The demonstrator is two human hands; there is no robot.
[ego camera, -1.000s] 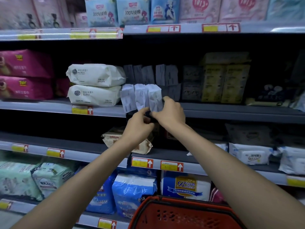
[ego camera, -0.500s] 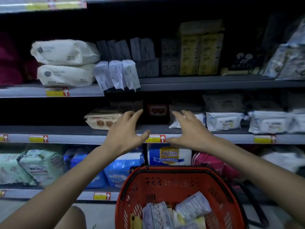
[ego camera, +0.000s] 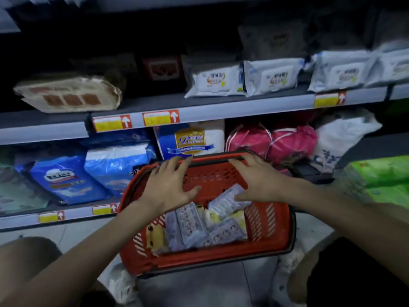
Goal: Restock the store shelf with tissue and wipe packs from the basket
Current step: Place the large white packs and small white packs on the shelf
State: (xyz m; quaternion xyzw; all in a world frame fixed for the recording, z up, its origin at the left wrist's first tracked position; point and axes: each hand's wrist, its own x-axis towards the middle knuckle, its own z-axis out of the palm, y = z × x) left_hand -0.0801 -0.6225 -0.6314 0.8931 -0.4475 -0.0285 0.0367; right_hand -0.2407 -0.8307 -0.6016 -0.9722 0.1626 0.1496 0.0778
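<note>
A red plastic basket (ego camera: 267, 240) sits on the floor in front of the shelves. Several small tissue and wipe packs (ego camera: 192, 227) lie in it, pale blue-grey ones and yellow ones. My left hand (ego camera: 168, 185) hovers over the basket's far left side with fingers spread and holds nothing. Over the far right side my right hand (ego camera: 256, 178) is spread open too, its fingertips close to a pale pack (ego camera: 225, 200) leaning on the basket's back wall. The shelf (ego camera: 221, 107) above carries white wipe packs (ego camera: 214, 80).
A brown paper pack (ego camera: 68, 94) lies on the shelf at left. Below stand blue diaper bags (ego camera: 64, 178), a blue-and-white tissue box (ego camera: 190, 140), pink bags (ego camera: 272, 140) and a white bag (ego camera: 343, 134). Green packs (ego camera: 382, 176) sit at far right. My knees flank the basket.
Both hands let go of the three white packs on the upper shelf, opened, and dropped down to the basket. The view tilted down with them.
</note>
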